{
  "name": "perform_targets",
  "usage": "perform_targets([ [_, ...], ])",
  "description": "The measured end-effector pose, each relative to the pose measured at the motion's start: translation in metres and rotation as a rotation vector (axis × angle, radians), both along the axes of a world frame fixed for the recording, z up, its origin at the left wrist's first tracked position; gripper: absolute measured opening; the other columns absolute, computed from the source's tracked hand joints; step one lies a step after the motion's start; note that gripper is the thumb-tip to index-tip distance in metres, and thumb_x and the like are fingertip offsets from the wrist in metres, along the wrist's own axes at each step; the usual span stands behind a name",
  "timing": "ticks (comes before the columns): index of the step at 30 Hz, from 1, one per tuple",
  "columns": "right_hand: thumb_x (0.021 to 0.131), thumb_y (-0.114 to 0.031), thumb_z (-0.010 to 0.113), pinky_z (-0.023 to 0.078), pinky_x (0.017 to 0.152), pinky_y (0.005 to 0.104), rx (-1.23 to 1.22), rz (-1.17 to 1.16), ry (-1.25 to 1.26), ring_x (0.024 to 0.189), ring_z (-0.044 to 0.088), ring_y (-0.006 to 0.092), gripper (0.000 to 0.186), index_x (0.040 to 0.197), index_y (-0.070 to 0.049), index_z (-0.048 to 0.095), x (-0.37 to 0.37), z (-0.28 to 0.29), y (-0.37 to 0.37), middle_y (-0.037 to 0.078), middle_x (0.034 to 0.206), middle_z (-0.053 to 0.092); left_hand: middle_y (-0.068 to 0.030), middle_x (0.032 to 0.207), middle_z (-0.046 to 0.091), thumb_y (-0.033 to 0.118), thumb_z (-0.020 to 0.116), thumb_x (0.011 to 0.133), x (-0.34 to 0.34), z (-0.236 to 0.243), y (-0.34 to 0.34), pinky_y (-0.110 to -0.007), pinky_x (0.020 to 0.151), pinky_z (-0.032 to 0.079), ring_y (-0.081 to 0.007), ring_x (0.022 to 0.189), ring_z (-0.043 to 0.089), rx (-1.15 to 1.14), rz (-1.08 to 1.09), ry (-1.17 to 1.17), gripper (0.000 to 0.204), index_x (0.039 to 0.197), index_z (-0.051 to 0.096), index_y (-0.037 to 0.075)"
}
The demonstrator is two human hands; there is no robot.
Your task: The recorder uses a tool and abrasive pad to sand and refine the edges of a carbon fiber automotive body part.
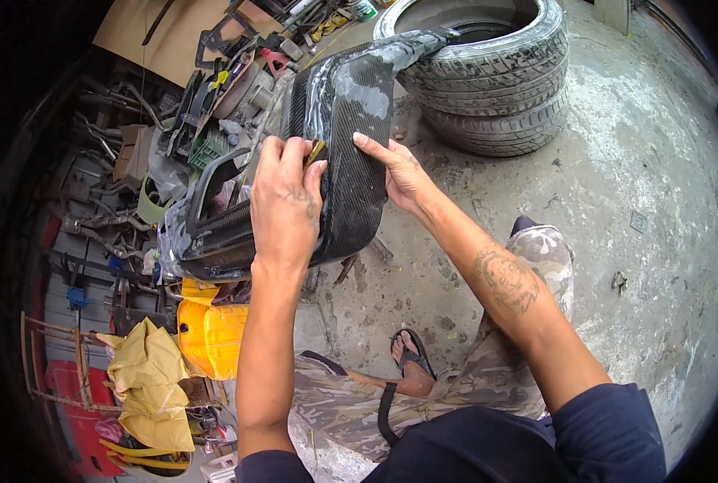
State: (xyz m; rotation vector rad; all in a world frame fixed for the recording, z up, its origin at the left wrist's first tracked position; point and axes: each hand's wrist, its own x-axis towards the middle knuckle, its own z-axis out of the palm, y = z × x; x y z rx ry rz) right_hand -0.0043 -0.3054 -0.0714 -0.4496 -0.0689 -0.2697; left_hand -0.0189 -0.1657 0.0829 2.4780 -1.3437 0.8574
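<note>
A glossy black carbon-fibre car body panel (359,153), shaped like a bumper, lies across my front with its far end on a stack of tyres (488,80). Whitish wet residue streaks its upper ridge. My left hand (285,193) is closed around a small folded yellow-brown piece of sandpaper (317,151), pressed to the panel beside the ridge. Gripping the panel's right edge is my right hand (399,167), its thumb flat on the top face and its other fingers partly hidden behind the edge.
Left of the panel, car parts and scrap are heaped up. A yellow plastic part (214,334) and crumpled brown paper (151,378) lie nearer me. My sandalled foot (411,354) stands on the stained concrete floor (616,193), below the panel.
</note>
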Motion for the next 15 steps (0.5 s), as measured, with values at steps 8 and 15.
perform_targets([
  [8,0.089,-0.03,0.085,0.054,0.098,0.0331,0.048,-0.083,0.008,0.108,0.069,0.0182,0.054,0.127,0.0,0.061,-0.006,0.013,0.01,0.01,0.119,0.071,-0.0149,0.1,0.062,0.021,0.072,0.096,-0.006,0.01,-0.003,-0.047,0.069,0.053,-0.0393,0.086,0.068,0.19,0.182,-0.15,0.023,0.115,0.067,0.008],
  [15,0.092,-0.027,0.082,0.057,0.091,0.0305,0.075,-0.131,0.001,0.102,0.07,0.0171,0.046,0.122,0.001,0.06,0.004,0.012,0.01,0.011,0.116,0.072,-0.0156,0.101,0.063,0.016,0.069,0.097,-0.01,0.004,-0.015,-0.048,0.071,0.052,-0.0419,0.089,0.067,0.124,0.234,-0.045,0.016,0.107,0.063,0.004],
])
